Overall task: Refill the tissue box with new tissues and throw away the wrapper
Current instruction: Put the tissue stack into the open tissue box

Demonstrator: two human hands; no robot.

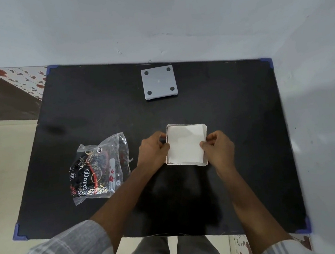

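A white square tissue box sits open near the middle of the black table. A stack of white tissues lies in it, its right edge overhanging the rim. My left hand grips the box's left side, thumb on the tissues. My right hand pinches the stack's right edge. The empty clear wrapper, printed black and red, lies flat to the left of my left hand. The grey box lid, with four black feet facing up, rests at the table's far edge.
A pale wall runs along the table's far and right sides. The table has blue corner guards. Tiled floor shows on the left and below the near edge, where my legs stand.
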